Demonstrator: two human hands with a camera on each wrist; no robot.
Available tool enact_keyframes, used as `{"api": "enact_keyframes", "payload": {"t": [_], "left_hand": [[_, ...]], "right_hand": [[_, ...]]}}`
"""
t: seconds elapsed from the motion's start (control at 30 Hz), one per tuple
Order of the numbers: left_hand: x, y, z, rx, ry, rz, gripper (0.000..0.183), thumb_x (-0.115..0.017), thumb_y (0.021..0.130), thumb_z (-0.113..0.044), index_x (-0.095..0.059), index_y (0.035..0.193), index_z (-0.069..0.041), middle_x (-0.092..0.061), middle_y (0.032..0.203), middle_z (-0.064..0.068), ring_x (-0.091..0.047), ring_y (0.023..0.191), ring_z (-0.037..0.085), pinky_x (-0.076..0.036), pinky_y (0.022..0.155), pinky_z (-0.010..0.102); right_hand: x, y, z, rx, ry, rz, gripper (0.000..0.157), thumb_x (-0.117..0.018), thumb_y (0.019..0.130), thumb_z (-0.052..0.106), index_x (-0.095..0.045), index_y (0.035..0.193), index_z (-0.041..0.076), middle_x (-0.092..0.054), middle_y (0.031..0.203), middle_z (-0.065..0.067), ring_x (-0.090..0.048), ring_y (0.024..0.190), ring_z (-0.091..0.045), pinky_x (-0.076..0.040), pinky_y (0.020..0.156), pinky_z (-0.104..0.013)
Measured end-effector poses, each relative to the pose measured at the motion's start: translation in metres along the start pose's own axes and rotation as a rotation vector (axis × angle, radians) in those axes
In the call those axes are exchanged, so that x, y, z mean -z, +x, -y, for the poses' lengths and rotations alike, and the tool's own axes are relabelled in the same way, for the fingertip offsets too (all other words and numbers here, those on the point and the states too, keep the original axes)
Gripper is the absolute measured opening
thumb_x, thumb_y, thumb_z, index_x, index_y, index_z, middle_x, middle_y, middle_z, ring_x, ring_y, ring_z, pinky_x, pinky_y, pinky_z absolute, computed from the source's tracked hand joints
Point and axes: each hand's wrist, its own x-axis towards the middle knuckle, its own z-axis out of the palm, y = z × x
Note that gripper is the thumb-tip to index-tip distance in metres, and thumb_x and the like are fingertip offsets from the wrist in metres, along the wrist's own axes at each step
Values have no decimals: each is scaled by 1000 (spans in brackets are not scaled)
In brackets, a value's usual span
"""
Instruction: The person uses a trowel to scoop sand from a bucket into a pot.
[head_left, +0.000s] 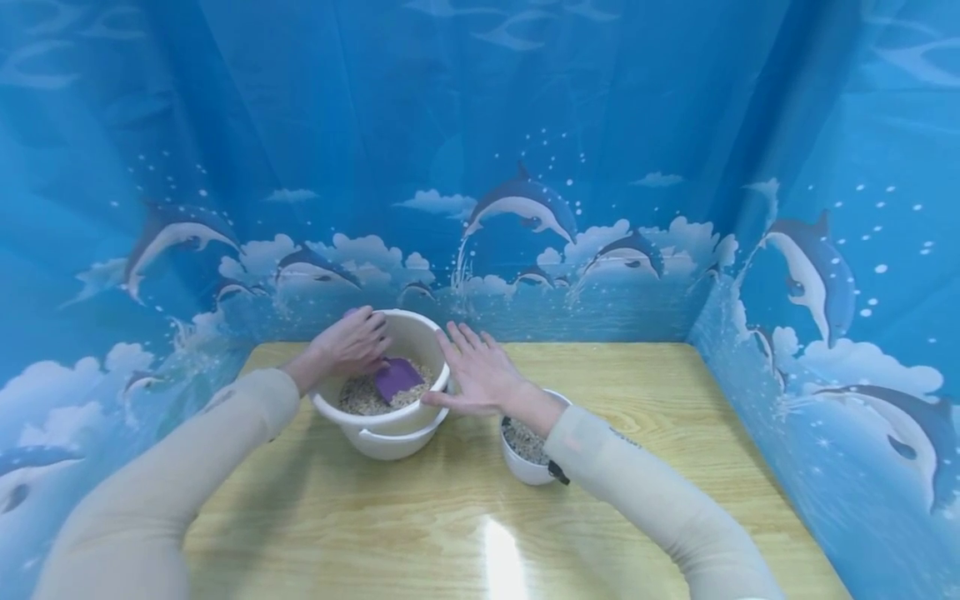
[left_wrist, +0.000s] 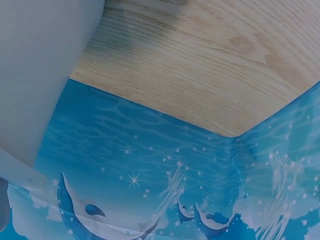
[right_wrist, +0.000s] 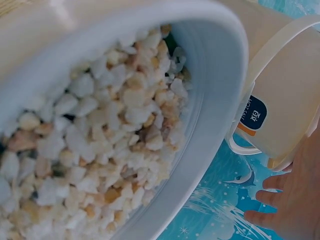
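Pale cloth of the left sleeve (head_left: 150, 483) and the right sleeve (head_left: 660, 500) lay nearest the head camera, reaching out over the wood-grain table (head_left: 420, 525). Curled round the handle of a purple scoop (head_left: 397, 379), the left grip (head_left: 352, 340) was above the near-left part of a white bucket (head_left: 384, 452); the scoop's blade lay to the right of that grip and below it, on the pale gravel (head_left: 363, 398) inside. The right grip (head_left: 480, 371) was spread, fingers straight and apart, at the bucket's right side, its thumb over the rim. Below both grips, the bucket's carrying handle (head_left: 405, 437) hung across the front wall. Closer to the person than the right grip, partly hidden under that wrist, stood a white bowl (head_left: 527, 475) of mixed pebbles (right_wrist: 110, 135). From the right wrist, a dark label (right_wrist: 253, 112) showed on the bucket, up and left of the spread fingers. Beyond both grips hung a blue dolphin-print backdrop (head_left: 375, 83).
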Motion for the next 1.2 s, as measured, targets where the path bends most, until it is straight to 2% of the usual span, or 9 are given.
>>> {"api": "enact_keyframes", "payload": {"t": [0.13, 0.23, 0.73, 1.03, 1.2], "left_hand": [[-1, -1, 1, -10, -24, 6, 53, -50, 103, -66, -60, 93, -15, -63, 90, 6, -50, 87, 22, -41, 76, 36], [-2, -1, 2, -29, -36, -8, 54, -51, 102, -67, -61, 93, -15, -63, 90, 7, -51, 87, 23, -42, 77, 37], [-6, -4, -2, -42, -106, -26, 55, -50, 101, -70, -64, 95, -17, -67, 94, 5, -55, 92, 23, -46, 83, 38], [-6, -5, -4, -47, -124, -4, 54, -50, 101, -69, -66, 100, -18, -68, 98, 6, -57, 96, 24, -49, 87, 39], [-5, -5, -4, -48, -141, 0, 55, -51, 101, -70, -66, 98, -17, -67, 95, 6, -56, 94, 23, -49, 87, 40]], "right_hand": [[0, -1, 0, 7, 15, -2, 132, 7, 76, 100, -2, 169, 8, -7, 177, -20, -18, 165, -38, -24, 130, -59], [0, 0, 0, 8, 24, -10, 138, 16, 69, 101, -2, 169, 8, -7, 177, -21, -19, 164, -38, -24, 130, -59], [-3, 1, 0, 6, 23, -8, 129, 6, 78, 99, 0, 170, 9, -6, 177, -20, -18, 165, -38, -23, 131, -59], [-2, 1, 0, 2, 17, -3, 121, -11, 87, 96, -1, 169, 9, -7, 177, -20, -18, 165, -37, -25, 130, -59], [-3, 1, 0, 4, 22, -10, 129, 3, 78, 100, -1, 170, 9, -8, 177, -20, -19, 165, -38, -25, 130, -59]]}}
